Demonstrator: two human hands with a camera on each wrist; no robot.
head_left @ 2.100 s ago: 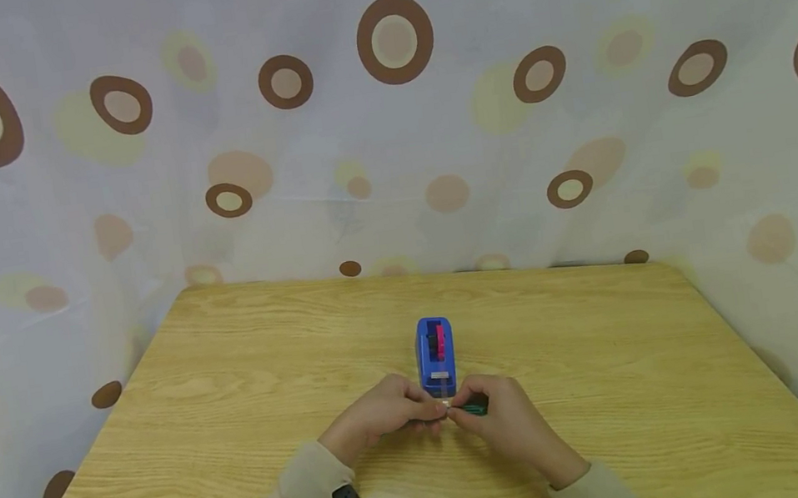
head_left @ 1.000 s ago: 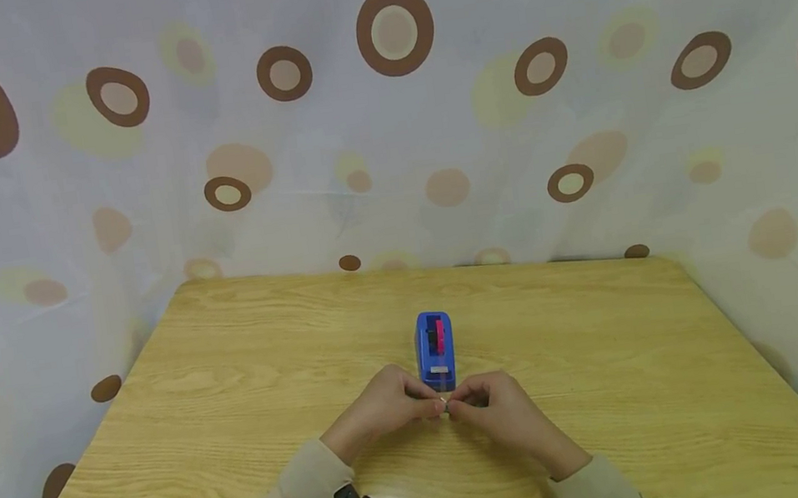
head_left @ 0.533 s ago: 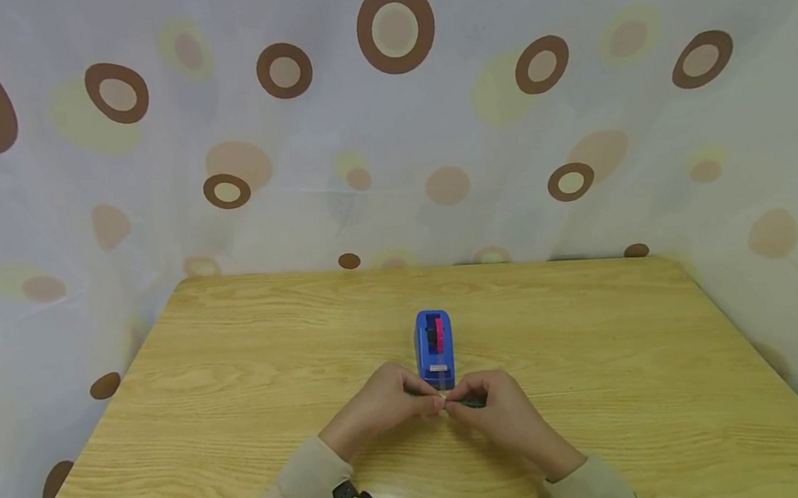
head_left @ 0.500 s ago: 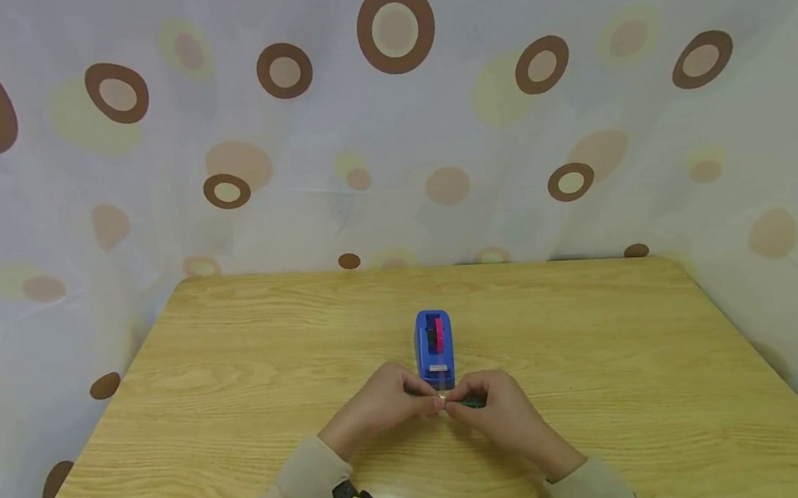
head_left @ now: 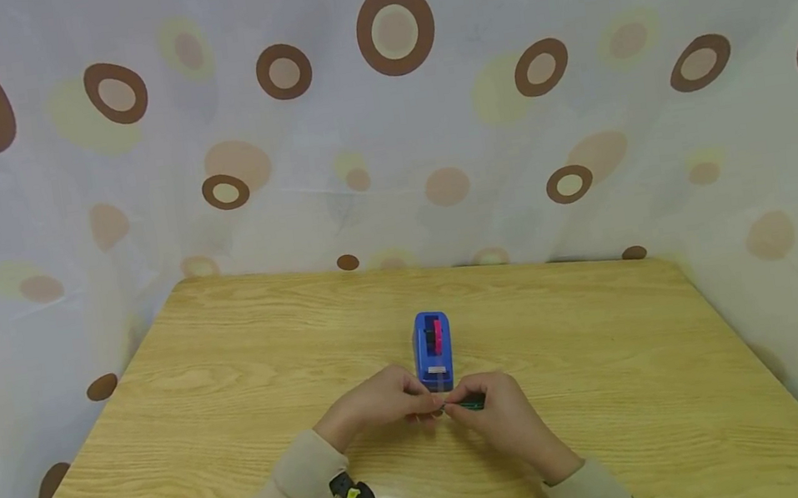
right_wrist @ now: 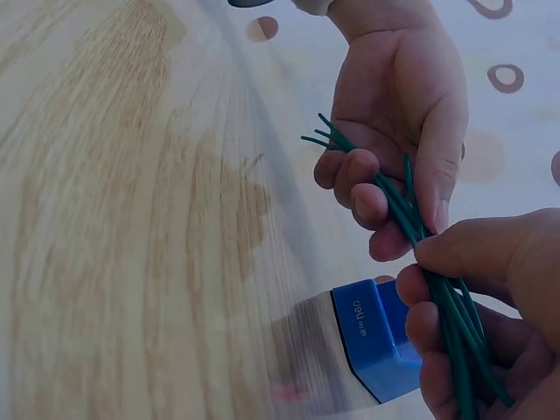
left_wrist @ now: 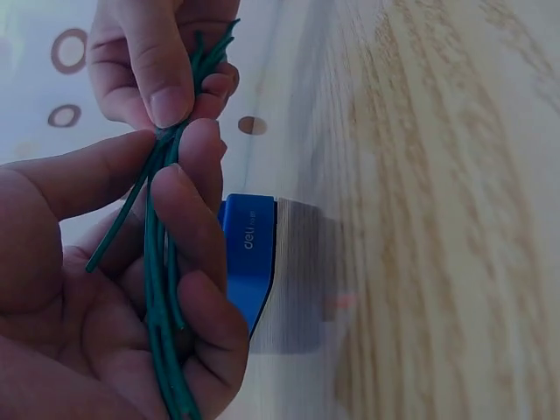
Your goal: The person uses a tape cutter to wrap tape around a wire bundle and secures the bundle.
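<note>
Shifted further into view, green strands point(left_wrist: 154, 262) run left-to-right between fingers point(left_wrist: 188, 214).

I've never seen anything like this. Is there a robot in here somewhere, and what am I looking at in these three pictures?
No robot: these are a person's two bare hands. The wide picture comes from a camera worn on the head, looking forward and down. The two close-ups come from cameras worn on the wrists, one each.

On the wooden table stands a blue tape dispenser, just beyond the hands. A clear strip seems to run from its front toward them. Behind is a pale backdrop with brown rings.

The left hand and right hand meet at one bundle of thin green strands. The close-ups show both gripping it, with the strands extending past the meeting point on either side. What the strands are made of, I can't tell.
</note>
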